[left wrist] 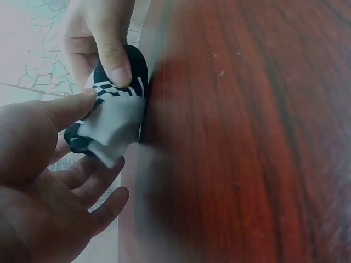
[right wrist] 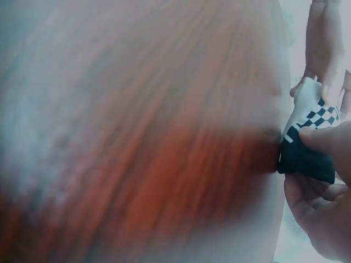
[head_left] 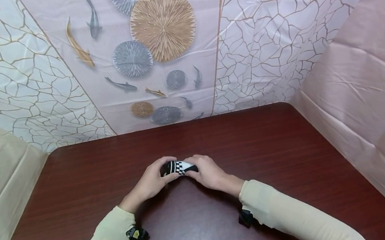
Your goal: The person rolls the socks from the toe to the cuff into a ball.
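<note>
One small cloth bundle (head_left: 181, 166) sits between the left hand (head_left: 153, 179) and the right hand (head_left: 209, 171), just below the centre of the head view. Both grips are partly closed on it: the left has its left end between thumb and fingers, the right has its right end the same way, and the patterned middle shows between them. In the left wrist view, the right thumb presses flat on the dark fabric, while some left fingers lie loosely bent below a pale flap. Whether the bundle touches the worktop (head_left: 188, 218) cannot be told.

The fabric looks soft, black at both ends, with white bands, a checkerboard strip and a plain white patch. The worktop is dark reddish brown, with wood-like grain, a dull sheen and rounded far corners. Pale, smooth sleeves (head_left: 297, 212) cover the forearms. A creased hanging (head_left: 257, 31) fills the top of the frame, printed with crackle lines, fish and ribbed discs.
</note>
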A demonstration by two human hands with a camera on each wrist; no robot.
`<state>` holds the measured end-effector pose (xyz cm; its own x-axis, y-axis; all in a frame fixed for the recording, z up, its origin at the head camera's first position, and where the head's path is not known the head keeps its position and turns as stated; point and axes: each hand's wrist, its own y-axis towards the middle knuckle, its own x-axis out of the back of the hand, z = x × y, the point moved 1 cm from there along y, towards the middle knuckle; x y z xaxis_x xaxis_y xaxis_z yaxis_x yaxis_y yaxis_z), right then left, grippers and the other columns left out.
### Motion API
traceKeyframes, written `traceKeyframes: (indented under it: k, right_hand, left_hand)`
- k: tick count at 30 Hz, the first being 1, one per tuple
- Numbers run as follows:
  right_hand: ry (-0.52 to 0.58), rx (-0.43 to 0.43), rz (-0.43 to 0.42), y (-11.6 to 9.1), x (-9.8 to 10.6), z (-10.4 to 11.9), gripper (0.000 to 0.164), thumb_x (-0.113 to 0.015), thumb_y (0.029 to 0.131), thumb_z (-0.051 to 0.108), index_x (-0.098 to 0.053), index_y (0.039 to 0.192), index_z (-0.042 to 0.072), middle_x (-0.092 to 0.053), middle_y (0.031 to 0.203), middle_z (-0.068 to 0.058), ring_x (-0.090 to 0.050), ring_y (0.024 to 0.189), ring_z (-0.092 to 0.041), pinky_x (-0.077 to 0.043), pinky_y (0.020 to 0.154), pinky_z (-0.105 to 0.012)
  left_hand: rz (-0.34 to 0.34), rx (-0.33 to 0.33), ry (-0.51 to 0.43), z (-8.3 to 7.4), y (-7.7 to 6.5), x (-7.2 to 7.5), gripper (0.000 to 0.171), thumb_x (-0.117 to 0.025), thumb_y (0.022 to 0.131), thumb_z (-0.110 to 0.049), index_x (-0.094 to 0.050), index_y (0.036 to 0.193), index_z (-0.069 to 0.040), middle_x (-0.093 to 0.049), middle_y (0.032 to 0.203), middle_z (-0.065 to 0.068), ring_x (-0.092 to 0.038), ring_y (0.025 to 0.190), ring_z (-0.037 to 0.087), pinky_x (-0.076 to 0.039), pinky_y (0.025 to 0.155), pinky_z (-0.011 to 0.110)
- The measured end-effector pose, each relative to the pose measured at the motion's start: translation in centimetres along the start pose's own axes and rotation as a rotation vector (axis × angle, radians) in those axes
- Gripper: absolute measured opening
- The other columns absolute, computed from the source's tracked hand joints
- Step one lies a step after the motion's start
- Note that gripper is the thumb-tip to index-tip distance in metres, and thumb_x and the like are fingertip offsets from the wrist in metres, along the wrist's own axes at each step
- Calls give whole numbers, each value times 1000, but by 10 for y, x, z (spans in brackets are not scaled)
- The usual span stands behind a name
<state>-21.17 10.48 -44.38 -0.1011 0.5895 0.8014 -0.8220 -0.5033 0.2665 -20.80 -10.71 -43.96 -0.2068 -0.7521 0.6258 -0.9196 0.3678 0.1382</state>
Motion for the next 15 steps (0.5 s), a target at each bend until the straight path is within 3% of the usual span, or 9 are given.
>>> traceKeyframes:
  k: [5,11,15]
  right_hand:
    - [104,-55,-19,2,5,0,27,-78,89,13,-73,115,11,-71,107,-3,-65,96,-14,-51,84,-33]
    - [267,-137,-27,2,10,3,29,-77,90,12,-72,118,9,-72,102,-1,-64,89,-11,-52,79,-29]
    - [390,-159,-38,2,12,4,26,-76,90,10,-73,116,8,-72,98,-1,-63,84,-11,-51,75,-27]
  left_hand:
    - [-10,-6,-63,-3,0,5,54,-81,86,-12,-59,135,-11,-65,108,4,-61,91,20,-49,77,35]
    - [-33,-46,-161,-4,2,10,56,-80,87,-11,-58,137,-13,-66,113,6,-63,102,22,-50,89,42]
    - [-49,-49,-237,-4,3,12,55,-80,87,-13,-58,138,-15,-68,115,7,-64,97,22,-51,85,37]
